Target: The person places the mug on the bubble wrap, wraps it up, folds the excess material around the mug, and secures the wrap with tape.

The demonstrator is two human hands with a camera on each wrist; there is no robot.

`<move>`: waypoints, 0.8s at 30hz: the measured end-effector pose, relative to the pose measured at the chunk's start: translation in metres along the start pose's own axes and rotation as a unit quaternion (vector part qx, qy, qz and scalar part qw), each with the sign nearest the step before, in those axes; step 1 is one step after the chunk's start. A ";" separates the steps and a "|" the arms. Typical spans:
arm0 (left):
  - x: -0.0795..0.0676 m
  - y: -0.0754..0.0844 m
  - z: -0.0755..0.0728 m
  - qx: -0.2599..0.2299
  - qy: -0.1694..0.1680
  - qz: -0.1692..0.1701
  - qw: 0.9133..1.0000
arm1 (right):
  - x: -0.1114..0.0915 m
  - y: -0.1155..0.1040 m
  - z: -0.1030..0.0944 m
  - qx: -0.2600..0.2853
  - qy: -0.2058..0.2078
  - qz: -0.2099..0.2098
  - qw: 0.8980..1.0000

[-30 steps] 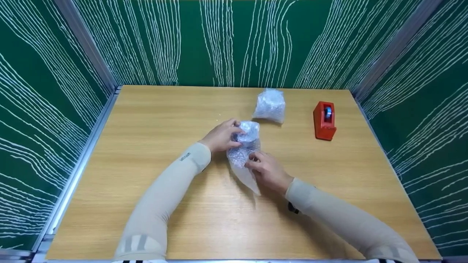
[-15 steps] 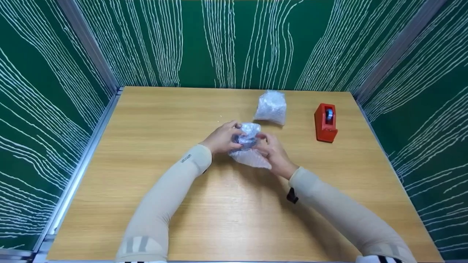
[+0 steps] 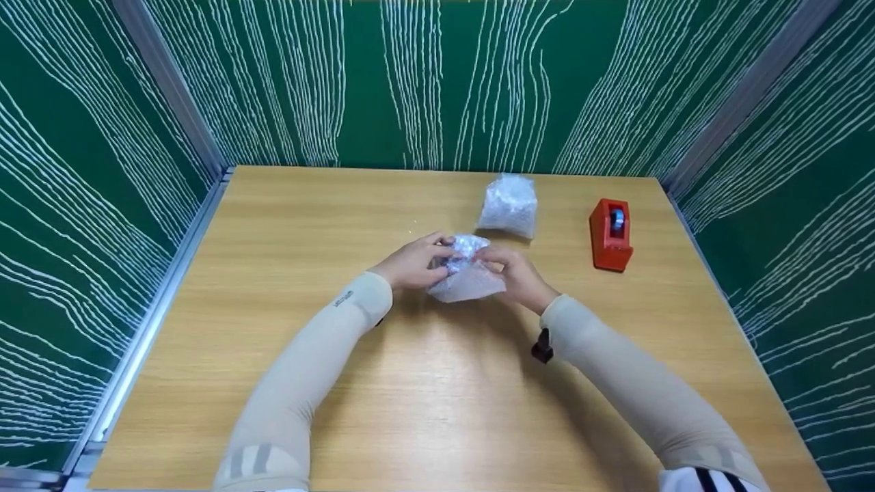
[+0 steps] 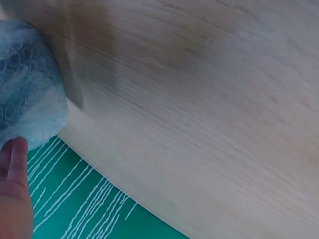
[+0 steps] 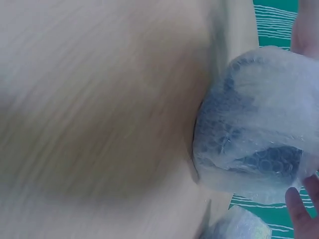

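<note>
Near the middle of the table, a bundle in clear bubble wrap (image 3: 468,283) sits between both hands. My left hand (image 3: 413,263) grips its left side, with thumb and fingers spread around it. On the opposite side, my right hand (image 3: 517,275) holds the wrap's folded flap against the bundle, fingers bent at its upper right. The right wrist view shows the bubble wrap bundle (image 5: 249,129) close up, layered and rounded, with right-hand fingertips (image 5: 295,201) at its edge. Left-hand fingers (image 4: 19,159) touch the bundle (image 4: 30,84) in the left wrist view. What is inside is hidden.
A second bubble-wrapped bundle (image 3: 508,207) stands behind, slightly right, near the table's back edge. Farther right is a red tape dispenser (image 3: 610,236) with a blue-looking roll. Green walls (image 3: 369,82) with white wavy lines enclose the wooden table (image 3: 273,225) at the back and sides.
The loose tail of bubble wrap that hung toward the front is folded up against the bundle. My right hand has moved away from me with it; my left hand stays about in place.
</note>
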State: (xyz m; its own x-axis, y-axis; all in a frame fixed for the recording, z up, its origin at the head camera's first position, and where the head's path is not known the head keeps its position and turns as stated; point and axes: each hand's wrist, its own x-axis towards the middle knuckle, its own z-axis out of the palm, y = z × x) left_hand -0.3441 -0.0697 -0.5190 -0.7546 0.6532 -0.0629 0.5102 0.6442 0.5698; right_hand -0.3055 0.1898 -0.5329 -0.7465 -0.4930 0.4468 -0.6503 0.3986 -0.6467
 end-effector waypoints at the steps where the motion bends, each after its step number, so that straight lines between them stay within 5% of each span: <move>1: -0.001 -0.001 -0.001 -0.006 -0.004 -0.003 1.000 | 0.001 0.001 0.000 -0.001 0.000 0.007 1.000; 9: -0.008 -0.004 0.001 -0.047 -0.015 -0.018 0.999 | 0.011 0.001 -0.003 -0.005 0.002 0.060 0.998; 15: -0.007 -0.001 0.012 -0.028 0.032 -0.016 0.999 | 0.016 0.000 -0.001 0.012 0.017 0.100 0.995; 24: -0.005 0.005 0.022 -0.008 0.084 -0.017 0.996 | 0.019 0.007 0.006 0.109 0.079 0.136 0.982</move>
State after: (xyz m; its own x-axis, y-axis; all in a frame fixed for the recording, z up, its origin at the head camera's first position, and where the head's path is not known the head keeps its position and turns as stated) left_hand -0.3287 -0.0607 -0.5342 -0.8303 0.5544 0.0560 0.4782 0.6573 0.5825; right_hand -0.3238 0.1788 -0.5322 -0.9121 -0.2589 0.3180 -0.3911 0.3164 -0.8642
